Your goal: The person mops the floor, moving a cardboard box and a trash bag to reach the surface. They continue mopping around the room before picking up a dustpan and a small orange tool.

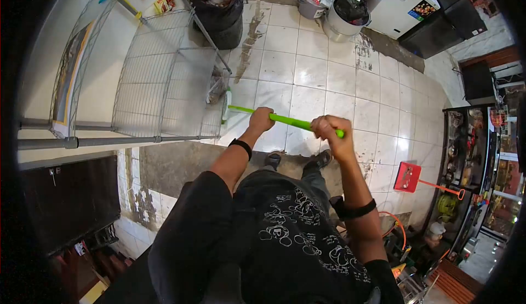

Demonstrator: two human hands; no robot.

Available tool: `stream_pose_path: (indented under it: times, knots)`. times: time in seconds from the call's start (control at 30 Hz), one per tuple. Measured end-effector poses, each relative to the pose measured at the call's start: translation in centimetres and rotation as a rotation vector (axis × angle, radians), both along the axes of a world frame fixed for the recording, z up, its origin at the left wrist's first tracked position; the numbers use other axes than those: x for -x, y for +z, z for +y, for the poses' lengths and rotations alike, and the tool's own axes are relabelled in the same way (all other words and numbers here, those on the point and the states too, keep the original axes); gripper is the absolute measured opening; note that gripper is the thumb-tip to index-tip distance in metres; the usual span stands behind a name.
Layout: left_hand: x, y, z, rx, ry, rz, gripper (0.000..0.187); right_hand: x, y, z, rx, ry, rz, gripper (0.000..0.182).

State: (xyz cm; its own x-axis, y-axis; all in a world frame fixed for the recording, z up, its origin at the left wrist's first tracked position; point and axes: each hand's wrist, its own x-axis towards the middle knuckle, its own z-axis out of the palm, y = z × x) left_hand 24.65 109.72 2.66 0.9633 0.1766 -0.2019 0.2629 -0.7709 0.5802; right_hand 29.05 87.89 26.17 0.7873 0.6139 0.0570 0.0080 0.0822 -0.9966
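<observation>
White floor tiles (312, 68) spread across the upper centre of the frame. Mid-frame, the left hand (262, 119) and right hand (331, 128) grip a green pole (293, 121), its head (227, 105) near the wire rack (148, 76); a red dustpan (407, 177) sits right of centre.

From where I stand, the floor (307, 98) is shiny white tile, with a dark streak (252, 41) running in from its far edge towards the left. A black bin (223, 34) stands at the far left corner; a grey bucket (311, 11) and a silver pot (336, 32) sit side by side at the far edge. Near the right edge lies a red dustpan (406, 177) with litter in it, and dark shoes (323, 159) stand at the near edge
</observation>
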Motion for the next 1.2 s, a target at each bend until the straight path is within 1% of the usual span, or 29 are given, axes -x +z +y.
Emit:
stream_pose_path:
  times: [0.03, 0.1, 0.13, 0.17, 0.2, 0.27, 0.33, 0.37, 0.4, 0.47, 0.5, 0.53, 0.6, 0.67, 0.7, 0.73, 0.8, 0.83, 0.9, 0.93, 0.97, 1.03, 1.1, 1.13, 1.2]
  knots:
    - [-0.4, -1.0, 0.0, -0.040, 0.009, 0.000, 0.012, -0.3, -0.5, 0.1, -0.002, -0.006, 0.014, 0.034]
    - [-1.1, -2.5, -1.6, -0.023, -0.005, -0.026, 0.012, -1.1, -0.9, -0.5, -0.007, 0.001, 0.036, 0.033]
    - [-1.9, -2.6, -2.5, -0.011, -0.024, -0.063, 0.012, -2.0, -0.6, -1.2, 0.022, -0.015, 0.027, 0.033]
    - [-2.9, -2.6, -3.5, 0.034, -0.008, -0.001, 0.011, -3.0, -0.1, -1.7, 0.049, -0.028, 0.017, 0.033]
    - [-4.0, -2.3, -4.4, 0.036, -0.064, -0.053, 0.011, -3.8, 1.2, -2.2, 0.043, -0.065, -0.018, 0.032]
    - [-6.6, 0.4, -6.1, 0.036, -0.118, -0.065, 0.012, -6.3, 2.9, -3.4, -0.090, -0.047, -0.015, 0.034]
    - [-9.3, 4.6, -7.6, 0.055, -0.089, 0.025, 0.012, -8.6, 5.6, -4.1, -0.170, -0.056, -0.072, 0.035]
    - [-10.9, 5.7, -8.1, 0.086, -0.087, 0.029, 0.010, -10.0, 6.5, -4.7, -0.167, -0.039, -0.112, 0.035]
    - [-12.3, 5.8, -8.6, 0.084, -0.058, 0.023, 0.010, -11.4, 6.4, -5.4, -0.171, -0.011, -0.114, 0.035]
    - [-15.2, 5.8, -9.4, 0.063, 0.039, -0.033, 0.010, -14.7, 6.0, -6.4, -0.310, 0.021, -0.169, 0.034]
    - [-16.3, 5.7, -9.6, 0.044, 0.085, -0.097, 0.011, -15.9, 5.8, -6.9, -0.328, 0.021, -0.163, 0.035]
    - [-17.6, 5.2, -9.3, 0.048, 0.095, -0.008, 0.012, -16.9, 4.6, -7.6, -0.321, 0.040, -0.154, 0.035]
    - [-19.5, 3.5, -8.8, -0.047, 0.139, 0.082, 0.017, -19.3, 0.6, -8.6, -0.293, -0.077, -0.098, 0.034]
    - [-19.7, 0.1, -8.1, -0.054, 0.122, 0.096, 0.026, -20.2, -4.5, -9.5, -0.140, -0.030, -0.167, 0.032]
    - [-19.4, -2.7, -7.9, -0.031, 0.107, 0.176, 0.037, -20.2, -6.6, -10.1, -0.105, 0.063, -0.140, 0.031]
    - [-18.8, -3.3, -8.6, -0.011, 0.140, 0.276, 0.041, -20.4, -7.9, -10.5, -0.073, 0.156, -0.115, 0.030]
    - [-17.7, -3.6, -10.9, -0.098, 0.271, 0.398, 0.041, -21.0, -9.7, -11.4, -0.018, 0.230, -0.023, 0.029]
    - [-17.0, -3.6, -12.2, -0.091, 0.279, 0.408, 0.041, -21.4, -10.4, -11.8, 0.008, 0.249, 0.023, 0.029]
    - [-16.4, -3.3, -13.2, -0.155, 0.390, 0.479, 0.037, -22.5, -11.7, -12.4, 0.016, 0.297, 0.056, 0.029]
    - [-15.7, -5.0, -12.9, -0.085, 0.367, 0.484, 0.035, -22.9, -12.1, -12.3, 0.019, 0.340, 0.082, 0.029]
    - [-15.3, -6.9, -13.1, -0.046, 0.408, 0.478, 0.035, -23.4, -12.5, -12.4, 0.030, 0.351, 0.062, 0.030]
    - [-14.8, -7.4, -14.1, -0.002, 0.462, 0.485, 0.035, -24.9, -12.0, -12.5, 0.036, 0.373, 0.089, 0.029]
    - [-14.8, -8.3, -15.4, 0.013, 0.444, 0.277, 0.033, -26.7, -10.4, -12.7, 0.041, 0.422, 0.085, 0.028]
    - [-15.5, -5.3, -16.2, 0.175, 0.502, 0.256, 0.028, -27.4, -8.4, -12.4, -0.052, 0.436, 0.120, 0.029]
    - [-16.9, -4.0, -17.3, 0.147, 0.461, 0.179, 0.016, -29.4, -5.6, -12.3, -0.065, 0.471, 0.092, 0.033]
